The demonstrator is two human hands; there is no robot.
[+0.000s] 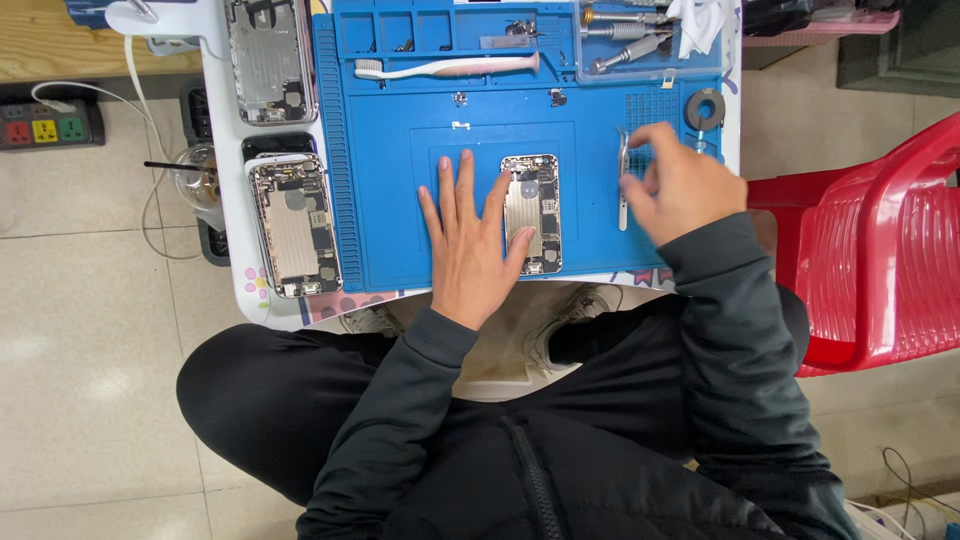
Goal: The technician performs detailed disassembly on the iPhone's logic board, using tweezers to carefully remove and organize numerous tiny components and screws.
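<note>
right fingers: right hand (680,185) was pinched round the metal tweezers (623,180), lifting them off the blue mat (400,200); tips pointed down toward the mat's near edge.
left fingers: left hand (470,240) lay flat and spread, holding nothing; thumb rested against the left edge of the opened phone (531,213).
step: looked like tool pickup, phone being steadied, not yet worked on.
next move calls for: probably bringing the tweezer tips over to the phone while the left hand holds it in place.
phone: mid-mat, back shell up, screen off, silver plate and small dark parts exposed.
around: pink-handled toothbrush (445,67) in the mat's upper trays; two more opened phones (295,225) on the white bench (225,200) to the left; red plastic chair (880,240) to the right.
</note>
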